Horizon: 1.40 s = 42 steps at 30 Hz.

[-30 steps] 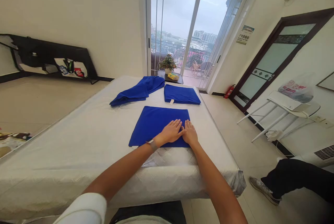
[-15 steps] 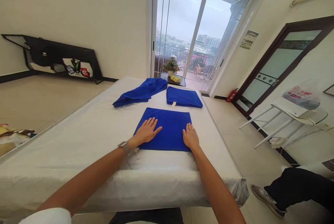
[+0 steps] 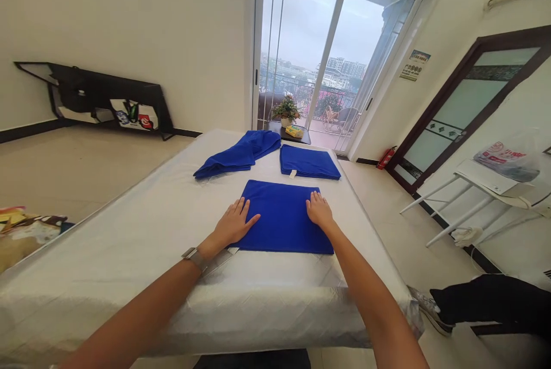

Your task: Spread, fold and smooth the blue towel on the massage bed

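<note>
A folded blue cloth (image 3: 282, 220) lies flat on the plastic-covered mattress (image 3: 163, 225) in front of me. My left hand (image 3: 235, 222) rests on its left edge, fingers spread. On the upper right part of the same cloth lies my right hand (image 3: 319, 208), fingers stretched out flat. Neither hand grips anything. Behind it, to the right, is a second folded blue cloth (image 3: 310, 161) with a small white tag. A loosely heaped blue cloth (image 3: 239, 154) sits beside that one on the left.
A black stand (image 3: 107, 90) with a printed bag leans by the left wall. Beyond the mattress, a small table holds a potted plant (image 3: 286, 109) and a yellow pack (image 3: 294, 131). At right are a white chair (image 3: 495, 185) and a person's dark-clad leg (image 3: 486, 300).
My left hand has slid left to the cloth's edge. My right hand has moved up a little along the right side. The view has shifted slightly.
</note>
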Available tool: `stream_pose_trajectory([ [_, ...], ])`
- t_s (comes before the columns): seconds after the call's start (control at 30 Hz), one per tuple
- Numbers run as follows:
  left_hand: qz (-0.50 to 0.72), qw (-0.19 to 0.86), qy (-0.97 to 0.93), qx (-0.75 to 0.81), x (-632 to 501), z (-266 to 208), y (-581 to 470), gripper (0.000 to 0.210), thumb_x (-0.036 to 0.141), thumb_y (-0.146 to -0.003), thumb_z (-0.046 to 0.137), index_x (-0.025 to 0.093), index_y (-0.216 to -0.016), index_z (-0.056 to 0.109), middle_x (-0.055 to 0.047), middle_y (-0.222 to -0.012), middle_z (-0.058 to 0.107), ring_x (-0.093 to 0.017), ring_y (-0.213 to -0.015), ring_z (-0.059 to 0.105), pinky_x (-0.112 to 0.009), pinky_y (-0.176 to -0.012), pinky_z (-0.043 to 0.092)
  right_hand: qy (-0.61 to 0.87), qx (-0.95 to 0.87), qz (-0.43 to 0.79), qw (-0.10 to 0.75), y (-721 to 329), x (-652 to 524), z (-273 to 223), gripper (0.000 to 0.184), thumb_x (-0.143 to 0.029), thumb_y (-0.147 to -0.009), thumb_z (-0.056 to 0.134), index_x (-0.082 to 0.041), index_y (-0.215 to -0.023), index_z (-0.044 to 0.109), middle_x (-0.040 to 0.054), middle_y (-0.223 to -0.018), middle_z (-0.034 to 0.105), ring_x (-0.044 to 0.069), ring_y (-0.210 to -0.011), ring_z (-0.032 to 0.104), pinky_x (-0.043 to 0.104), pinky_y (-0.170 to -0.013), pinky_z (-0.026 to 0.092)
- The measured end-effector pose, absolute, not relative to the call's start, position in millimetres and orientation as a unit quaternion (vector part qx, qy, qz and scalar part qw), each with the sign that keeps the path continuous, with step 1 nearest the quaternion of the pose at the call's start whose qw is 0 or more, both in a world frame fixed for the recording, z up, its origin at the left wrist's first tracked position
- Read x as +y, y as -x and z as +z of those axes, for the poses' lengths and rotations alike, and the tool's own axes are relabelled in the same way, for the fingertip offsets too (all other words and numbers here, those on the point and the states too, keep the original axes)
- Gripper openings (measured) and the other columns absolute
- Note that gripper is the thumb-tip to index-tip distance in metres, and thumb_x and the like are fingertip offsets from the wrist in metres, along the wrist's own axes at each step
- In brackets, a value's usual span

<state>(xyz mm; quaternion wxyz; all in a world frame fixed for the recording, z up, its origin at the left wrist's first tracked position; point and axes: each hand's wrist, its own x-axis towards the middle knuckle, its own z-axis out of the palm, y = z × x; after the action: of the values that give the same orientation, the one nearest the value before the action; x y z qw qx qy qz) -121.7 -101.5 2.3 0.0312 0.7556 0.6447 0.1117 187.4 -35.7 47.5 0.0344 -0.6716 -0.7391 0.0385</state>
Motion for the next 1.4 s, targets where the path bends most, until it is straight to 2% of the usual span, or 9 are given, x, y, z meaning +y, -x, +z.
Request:
stream_pose_trajectory([
  [0.37,0.119,0.025,-0.759,0.64,-99,-6,126,0.094,0.076,-0.093,0.015,0.007,-0.156,0.028,-0.019,-0.164,0.024,-0.03,-0.153,0.021,-0.045,-0.124,0.021,0.686,-0.721,0.07,0.071,-200,16,12,0.067,-0.043,-0.104,0.016,-0.004,-0.159,0.018,0.0105,-0.167,0.017,0.019,-0.154,0.011,0.035,-0.124,0.008],
  [0.63,0.094,0.034,-0.76,0.642,-103,3,126,0.097,0.077,-0.092,0.013,0.007,-0.157,0.027,-0.018,-0.164,0.024,-0.03,-0.152,0.022,-0.045,-0.123,0.021,0.69,-0.716,0.076,0.072,-198,15,13,0.068,-0.043,-0.104,0.015,-0.004,-0.16,0.018,0.0101,-0.167,0.016,0.019,-0.154,0.01,0.034,-0.124,0.007],
  [0.77,0.067,-0.004,-0.739,0.67,-87,16,123,0.104,0.08,-0.089,0.012,0.0,-0.151,0.036,-0.025,-0.157,0.037,-0.034,-0.146,0.036,-0.045,-0.12,0.027,0.688,-0.717,0.078,0.077,-198,16,13,0.068,-0.043,-0.104,0.015,-0.004,-0.16,0.019,0.0101,-0.167,0.016,0.019,-0.154,0.01,0.035,-0.124,0.007],
  [0.87,0.091,-0.05,-0.754,0.649,-61,29,97,0.103,0.077,-0.092,0.01,-0.004,-0.147,0.042,-0.029,-0.152,0.042,-0.036,-0.145,0.038,-0.045,-0.119,0.027,0.689,-0.716,0.081,0.079,-198,16,13,0.068,-0.043,-0.104,0.016,-0.004,-0.159,0.019,0.0108,-0.167,0.016,0.02,-0.154,0.01,0.035,-0.123,0.008],
  [0.93,0.118,-0.049,-0.793,0.595,-42,35,65,0.095,0.071,-0.095,0.011,-0.002,-0.145,0.045,-0.027,-0.152,0.044,-0.033,-0.146,0.037,-0.043,-0.12,0.025,0.69,-0.715,0.079,0.083,-197,16,13,0.067,-0.042,-0.104,0.017,-0.004,-0.159,0.019,0.011,-0.167,0.016,0.02,-0.154,0.011,0.035,-0.123,0.008],
  [1.13,0.139,0.008,-0.851,0.507,-8,25,-40,0.067,0.056,-0.102,0.016,0.018,-0.148,0.047,-0.012,-0.157,0.043,-0.023,-0.148,0.034,-0.04,-0.122,0.022,0.684,-0.721,0.063,0.091,-198,11,13,0.064,-0.038,-0.104,0.019,-0.005,-0.159,0.023,0.0107,-0.166,0.02,0.019,-0.154,0.013,0.035,-0.123,0.011],
  [1.27,0.143,0.018,-0.828,0.542,1,13,-42,0.071,0.058,-0.101,0.015,0.016,-0.151,0.043,-0.014,-0.158,0.04,-0.027,-0.149,0.032,-0.046,-0.122,0.022,0.689,-0.716,0.06,0.094,-198,11,14,0.065,-0.038,-0.103,0.02,-0.005,-0.158,0.024,0.0109,-0.166,0.021,0.02,-0.153,0.015,0.035,-0.123,0.011],
  [1.4,0.135,0.038,-0.782,0.607,10,7,19,0.083,0.069,-0.096,0.015,0.013,-0.153,0.038,-0.017,-0.161,0.034,-0.03,-0.151,0.027,-0.049,-0.123,0.018,0.694,-0.712,0.065,0.09,-197,12,14,0.066,-0.04,-0.103,0.018,-0.005,-0.159,0.022,0.0101,-0.166,0.02,0.019,-0.153,0.014,0.033,-0.123,0.009],
])
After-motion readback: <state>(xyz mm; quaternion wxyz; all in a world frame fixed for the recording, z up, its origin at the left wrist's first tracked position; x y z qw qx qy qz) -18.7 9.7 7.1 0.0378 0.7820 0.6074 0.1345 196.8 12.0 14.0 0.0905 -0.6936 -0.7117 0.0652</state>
